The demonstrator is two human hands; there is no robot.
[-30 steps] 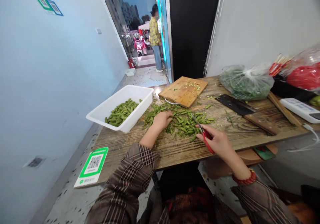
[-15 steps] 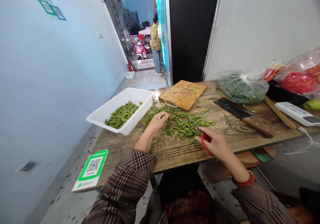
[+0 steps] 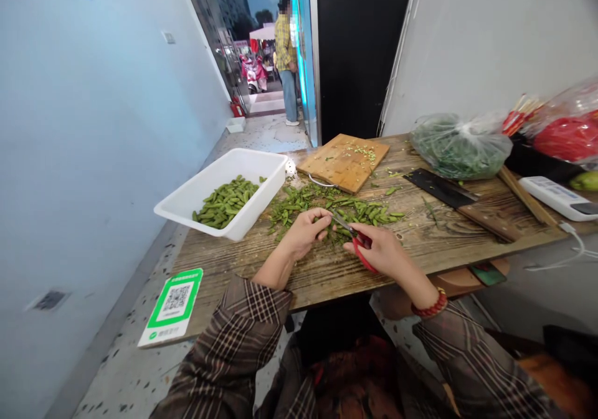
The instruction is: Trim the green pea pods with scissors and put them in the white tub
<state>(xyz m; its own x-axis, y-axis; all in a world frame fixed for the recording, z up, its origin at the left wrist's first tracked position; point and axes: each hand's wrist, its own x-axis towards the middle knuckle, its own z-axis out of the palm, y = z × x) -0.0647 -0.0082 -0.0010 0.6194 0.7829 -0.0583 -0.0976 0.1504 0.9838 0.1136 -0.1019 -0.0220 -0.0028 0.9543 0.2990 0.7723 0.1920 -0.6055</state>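
Note:
Red-handled scissors (image 3: 361, 254) are gripped in my right hand (image 3: 385, 251), blades pointing left and up. Their tips meet the fingertips of my left hand (image 3: 306, 231), which is closed in a pinch. Whatever those fingers hold is too small and covered to make out. Under and behind both hands lies a loose pile of green edamame pods (image 3: 374, 211), with leafy trimmings (image 3: 284, 212) at its left. More edamame pods (image 3: 227, 202) are heaped inside a white plastic tub (image 3: 261, 216) to the left of my hands.
Behind the pile, a wooden cutting board (image 3: 346, 162) holds small green bits. A cleaver (image 3: 460, 204) rests at right, near a bag of greens (image 3: 460, 148) and a white power strip (image 3: 558, 198). A QR-code card (image 3: 172, 307) lies at front left. A person (image 3: 286, 58) stands by the doorway.
My right hand has moved left with the scissors, bringing the blades to my left fingertips. My left hand has shifted slightly right and nearer to me. The view has tilted down a little.

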